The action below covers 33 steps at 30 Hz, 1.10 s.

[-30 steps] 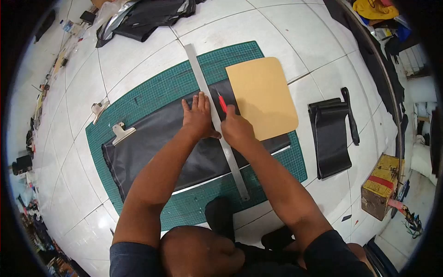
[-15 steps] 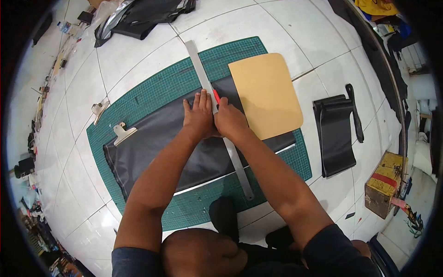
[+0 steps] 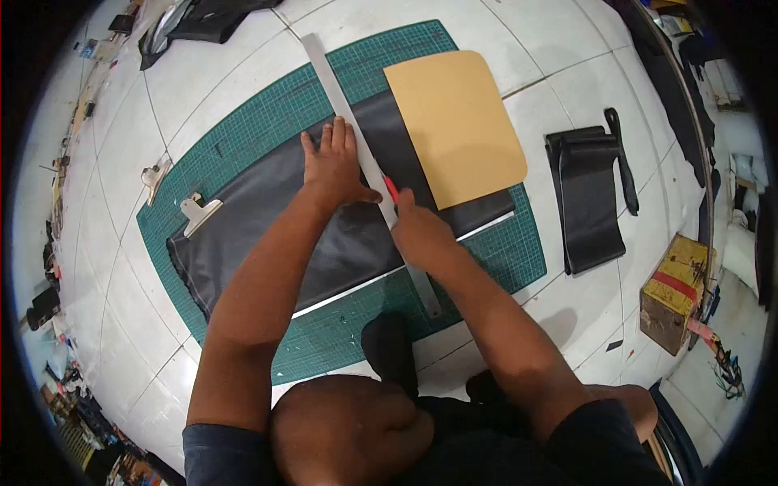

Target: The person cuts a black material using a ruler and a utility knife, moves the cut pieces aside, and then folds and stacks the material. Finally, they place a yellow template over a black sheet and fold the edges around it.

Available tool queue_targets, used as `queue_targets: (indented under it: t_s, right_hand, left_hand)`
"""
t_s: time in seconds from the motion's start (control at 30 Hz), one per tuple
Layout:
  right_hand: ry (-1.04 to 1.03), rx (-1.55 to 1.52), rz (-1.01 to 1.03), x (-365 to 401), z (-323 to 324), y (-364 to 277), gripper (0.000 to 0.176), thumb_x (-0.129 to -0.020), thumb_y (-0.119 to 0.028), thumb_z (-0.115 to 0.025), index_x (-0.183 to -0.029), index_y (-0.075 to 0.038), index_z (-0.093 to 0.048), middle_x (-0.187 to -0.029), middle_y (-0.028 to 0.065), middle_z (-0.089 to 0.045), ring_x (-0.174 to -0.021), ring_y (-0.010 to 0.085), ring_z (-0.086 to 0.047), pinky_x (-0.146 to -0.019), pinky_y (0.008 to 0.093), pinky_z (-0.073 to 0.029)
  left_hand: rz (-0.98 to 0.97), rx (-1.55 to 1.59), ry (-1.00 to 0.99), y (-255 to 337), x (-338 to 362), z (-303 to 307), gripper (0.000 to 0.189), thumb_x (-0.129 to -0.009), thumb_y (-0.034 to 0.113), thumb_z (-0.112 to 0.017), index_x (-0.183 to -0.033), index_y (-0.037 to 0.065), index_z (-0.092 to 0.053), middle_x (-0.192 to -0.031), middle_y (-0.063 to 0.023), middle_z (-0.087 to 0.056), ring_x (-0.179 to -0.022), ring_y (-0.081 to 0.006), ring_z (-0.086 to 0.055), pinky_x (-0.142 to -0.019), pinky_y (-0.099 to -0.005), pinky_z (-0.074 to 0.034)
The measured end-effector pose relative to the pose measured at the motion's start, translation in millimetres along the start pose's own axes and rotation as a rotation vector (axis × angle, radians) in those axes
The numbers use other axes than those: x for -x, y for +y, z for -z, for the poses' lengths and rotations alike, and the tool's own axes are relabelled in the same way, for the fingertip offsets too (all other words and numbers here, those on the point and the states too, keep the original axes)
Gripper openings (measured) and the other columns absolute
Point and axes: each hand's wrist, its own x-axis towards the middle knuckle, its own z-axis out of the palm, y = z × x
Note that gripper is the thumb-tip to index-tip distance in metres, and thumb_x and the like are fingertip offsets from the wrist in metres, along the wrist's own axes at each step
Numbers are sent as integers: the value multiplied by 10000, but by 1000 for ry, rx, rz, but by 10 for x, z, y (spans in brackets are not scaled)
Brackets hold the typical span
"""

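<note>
My left hand (image 3: 334,166) lies with its fingers spread on the black sheet (image 3: 267,219) and against the long metal ruler (image 3: 352,125), its thumb across the ruler. In my right hand (image 3: 421,231) is a red-handled tool (image 3: 391,188), held at the ruler's right edge; its tip is too small to make out. The black sheet rests on a green cutting mat (image 3: 251,134). A tan card (image 3: 458,130) covers the sheet's right part, and a metal clip (image 3: 198,212) grips its upper left edge.
A second clip (image 3: 152,176) sits at the mat's left edge. To the right lie folded black material (image 3: 585,202) and a black strap (image 3: 621,162). Beyond them stands a yellow and brown box (image 3: 673,296). Black material (image 3: 215,18) lies on the tiled floor at the top left.
My right hand has slid down along the ruler towards me with the red tool. My left thumb now reaches across the ruler. The whole view has shifted, with the mat appearing higher.
</note>
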Motion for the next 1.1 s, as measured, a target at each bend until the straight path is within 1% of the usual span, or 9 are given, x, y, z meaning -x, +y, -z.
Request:
queue_targets:
  t_s: [0.07,0.27,0.47,0.57,0.67,0.77,0.87,0.97,1.1]
  right_hand:
    - [10,-39,-34,315,-188,197,356,-950,-141,-560,-1218,25,-396,-975,358,-673,-958,531,-672,-860,603,-526]
    - [-263,25,-274,1235,-304,477,344,-958,-142,-543,-1246,-12,-408,-988,312,-699,-981,478,-699,-876,562,-546]
    - [-151,47,-162,1691,-493,817,321,-958,-174,-549,-1182,-23,-376,-920,304,-685,-894,514,-684,-804,607,-534]
    - [-141,71,-112,1799,-407,882,310,-963,-168,-551,-1173,-17,-379,-993,319,-680,-905,517,-680,-793,604,-532]
    - [67,-198,-170,1763,-116,837,285,-989,-178,-582,-1152,-30,-401,-944,258,-679,-816,439,-703,-723,545,-558]
    - [367,-1183,-240,1139,-279,1310,302,-979,-170,-667,-1132,-63,-429,-898,146,-640,-768,294,-676,-650,461,-564]
    - [653,-1297,-376,660,-177,1216,354,-933,-143,-750,-1119,-91,-453,-895,65,-587,-802,197,-622,-640,398,-551]
    - [780,-1453,-454,402,-201,1054,421,-888,-83,-769,-1133,-60,-428,-990,106,-615,-722,198,-618,-581,336,-525]
    - [887,-1518,-493,336,-182,868,447,-867,-47,-782,-1132,-78,-424,-1022,114,-589,-782,220,-625,-599,361,-537]
  left_hand:
    - [4,14,5,11,20,-27,1471,-548,709,-885,-1594,-59,-191,-1680,-223,-191,-1558,-375,-220,-1206,-685,-191]
    - [24,42,1,7,17,-19,1475,-547,714,-883,-1603,-37,-179,-1684,-212,-188,-1563,-365,-212,-1212,-674,-193]
    - [38,19,-51,29,30,14,1476,-570,727,-868,-1619,-17,-143,-1702,-186,-149,-1576,-339,-180,-1219,-665,-181]
    - [44,32,-48,2,13,43,1480,-567,724,-870,-1623,-11,-138,-1707,-179,-138,-1580,-336,-167,-1220,-662,-179]
    - [34,83,-54,-12,29,-10,1495,-557,720,-877,-1622,-16,-131,-1711,-186,-121,-1582,-341,-159,-1221,-663,-173]
    - [27,76,-37,-15,25,-9,1509,-546,712,-887,-1623,-19,-122,-1711,-191,-117,-1581,-345,-158,-1221,-668,-169]
    - [22,109,-25,-12,32,-8,1523,-519,711,-897,-1621,-17,-138,-1713,-191,-113,-1581,-353,-153,-1217,-680,-165]
    - [8,148,6,-60,56,-52,1512,-505,706,-898,-1620,-6,-164,-1710,-191,-126,-1579,-356,-160,-1215,-686,-162]
    - [-12,183,64,-121,61,-132,1505,-499,712,-891,-1620,3,-178,-1708,-187,-140,-1578,-348,-167,-1217,-681,-166]
